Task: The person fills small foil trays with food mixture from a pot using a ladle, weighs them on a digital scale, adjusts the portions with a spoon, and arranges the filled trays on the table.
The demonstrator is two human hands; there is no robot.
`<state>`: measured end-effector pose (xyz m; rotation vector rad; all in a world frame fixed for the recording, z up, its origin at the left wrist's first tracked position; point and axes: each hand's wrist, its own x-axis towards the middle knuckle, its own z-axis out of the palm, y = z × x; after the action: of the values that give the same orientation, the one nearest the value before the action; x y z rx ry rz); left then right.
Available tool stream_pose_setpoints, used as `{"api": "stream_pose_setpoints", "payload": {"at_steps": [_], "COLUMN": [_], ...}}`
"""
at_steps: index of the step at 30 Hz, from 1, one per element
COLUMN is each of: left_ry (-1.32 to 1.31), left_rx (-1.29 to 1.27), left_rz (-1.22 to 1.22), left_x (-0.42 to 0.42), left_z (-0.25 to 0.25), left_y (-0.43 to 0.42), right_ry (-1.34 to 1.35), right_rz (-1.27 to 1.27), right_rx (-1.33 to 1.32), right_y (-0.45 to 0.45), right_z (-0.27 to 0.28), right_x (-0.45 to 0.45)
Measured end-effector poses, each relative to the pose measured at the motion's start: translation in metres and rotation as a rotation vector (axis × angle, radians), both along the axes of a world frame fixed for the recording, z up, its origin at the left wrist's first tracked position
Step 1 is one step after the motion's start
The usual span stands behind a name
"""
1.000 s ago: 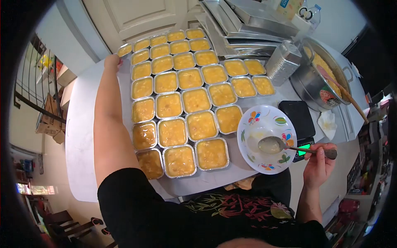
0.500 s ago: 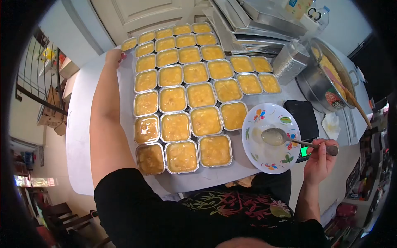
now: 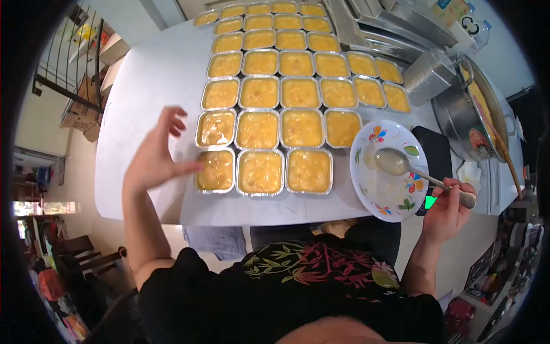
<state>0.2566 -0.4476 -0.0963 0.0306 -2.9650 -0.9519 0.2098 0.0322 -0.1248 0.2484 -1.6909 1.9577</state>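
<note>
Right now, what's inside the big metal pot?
In the metal pot: yellow food, with a wooden handle sticking out over the rim. The pot's near wall hides the bottom and how deep the food goes.

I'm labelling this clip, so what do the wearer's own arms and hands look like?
The left hand and right hand are ungloved, with no ring or watch showing. The shirt is black, with short, plain sleeves and a leafy pink and green print across the front.
</note>
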Motion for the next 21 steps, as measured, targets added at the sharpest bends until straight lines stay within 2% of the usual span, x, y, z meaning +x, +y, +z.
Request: {"api": "stream_pose_setpoints", "payload": {"at_steps": [1, 4, 7, 11, 15, 16, 21], "left_ry": [-0.054, 0.101, 0.279, 0.755, 0.985, 0.906, 0.830], "left_rx": [0.027, 0.073, 0.011, 0.174, -0.169, -0.318, -0.269], "left_rz": [0.030, 0.155, 0.296, 0.288, 0.356, 0.371, 0.520], "left_x": [0.018, 0.049, 0.064, 0.066, 0.070, 0.071, 0.066], "left_z": [-0.005, -0.033, -0.056, -0.081, -0.089, -0.083, -0.072], "left_y": [0.008, 0.034, 0.058, 0.115, 0.148, 0.151, 0.152], "right_ry": [-0.001, -0.026, -0.030, -0.054, -0.042, -0.039, -0.108], "right_rz": [0.012, 0.031, 0.038, 0.017, 0.025, 0.053, 0.117], "right_rx": [0.005, 0.007, 0.025, -0.033, -0.046, -0.099, -0.085], "right_y": [-0.001, -0.006, -0.007, -0.018, -0.018, -0.017, -0.007], "right_z": [-0.002, -0.006, -0.012, -0.013, -0.018, -0.020, -0.027], "right_x": [0.001, 0.005, 0.007, 0.014, 0.021, 0.021, 0.023]}}
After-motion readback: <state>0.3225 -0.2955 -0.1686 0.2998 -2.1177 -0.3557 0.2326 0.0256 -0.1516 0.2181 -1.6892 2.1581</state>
